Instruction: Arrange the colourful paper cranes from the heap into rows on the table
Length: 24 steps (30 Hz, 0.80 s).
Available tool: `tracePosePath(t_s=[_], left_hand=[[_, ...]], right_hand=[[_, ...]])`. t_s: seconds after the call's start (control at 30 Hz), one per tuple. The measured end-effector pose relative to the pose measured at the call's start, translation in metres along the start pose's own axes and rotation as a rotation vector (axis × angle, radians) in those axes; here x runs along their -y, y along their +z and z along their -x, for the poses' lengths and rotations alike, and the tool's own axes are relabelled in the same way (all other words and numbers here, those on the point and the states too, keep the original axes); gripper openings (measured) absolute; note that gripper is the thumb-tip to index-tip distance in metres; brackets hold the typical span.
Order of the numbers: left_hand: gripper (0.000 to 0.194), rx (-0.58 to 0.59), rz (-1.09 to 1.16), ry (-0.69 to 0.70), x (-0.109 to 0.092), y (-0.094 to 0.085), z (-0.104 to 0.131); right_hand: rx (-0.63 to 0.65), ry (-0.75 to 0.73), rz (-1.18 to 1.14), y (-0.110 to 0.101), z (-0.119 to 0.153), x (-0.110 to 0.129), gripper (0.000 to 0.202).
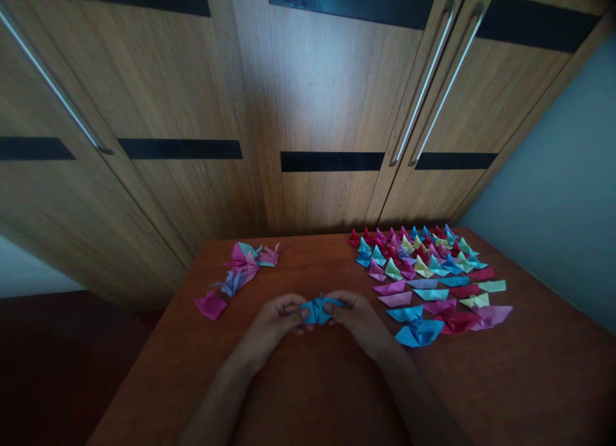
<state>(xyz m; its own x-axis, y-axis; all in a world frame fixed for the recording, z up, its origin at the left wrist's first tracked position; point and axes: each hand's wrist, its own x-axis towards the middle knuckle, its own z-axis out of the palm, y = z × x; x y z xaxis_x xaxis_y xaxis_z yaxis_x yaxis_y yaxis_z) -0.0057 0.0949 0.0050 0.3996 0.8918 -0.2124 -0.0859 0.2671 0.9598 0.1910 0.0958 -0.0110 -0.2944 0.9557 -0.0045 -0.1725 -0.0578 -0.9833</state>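
Between my two hands is a piece of folded blue paper [316, 311], held over the near middle of the table. My left hand [280, 314] pinches its left side between thumb and fingers. On the other side, my right hand [353, 314] grips the right edge the same way. A small point of the paper sticks up in the middle. My fingers hide its outer ends, so its full shape cannot be made out. Nearest to my right hand lie blue folded paper boats [419, 332].
Rows of colourful paper boats [404, 248] cover the table's back right. Several loosely folded pink, purple and teal papers [243, 263] lie at the left, with a magenta one [210, 305] closest. Wooden cabinet doors [332, 86] stand behind the brown table [308, 394]; a wall [553, 176] is at right.
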Motion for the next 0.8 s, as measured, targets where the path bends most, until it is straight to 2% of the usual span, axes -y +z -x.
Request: tracePosePath(t_s=[0.2, 0.43, 0.57, 0.67, 0.8], left_hand=[[0.025, 0.017, 0.015, -0.013, -0.003, -0.003, 0.002], [0.024, 0.099, 0.068, -0.015, -0.011, -0.009, 0.008], [0.026, 0.120, 0.105, -0.007, -0.014, -0.011, 0.010], [0.023, 0.065, 0.115, -0.022, -0.014, -0.010, 0.009], [0.017, -0.015, 0.100, -0.043, -0.010, -0.008, 0.007]], right_hand=[[0.067, 0.020, -0.063, -0.006, 0.001, 0.001, 0.027], [0.121, 0.075, -0.329, -0.009, 0.003, 0.005, 0.027], [0.142, 0.099, -0.405, -0.009, 0.005, 0.011, 0.028], [0.098, 0.082, -0.372, -0.009, 0.004, 0.009, 0.027], [-0.015, 0.030, -0.184, -0.009, 0.001, 0.001, 0.025]])
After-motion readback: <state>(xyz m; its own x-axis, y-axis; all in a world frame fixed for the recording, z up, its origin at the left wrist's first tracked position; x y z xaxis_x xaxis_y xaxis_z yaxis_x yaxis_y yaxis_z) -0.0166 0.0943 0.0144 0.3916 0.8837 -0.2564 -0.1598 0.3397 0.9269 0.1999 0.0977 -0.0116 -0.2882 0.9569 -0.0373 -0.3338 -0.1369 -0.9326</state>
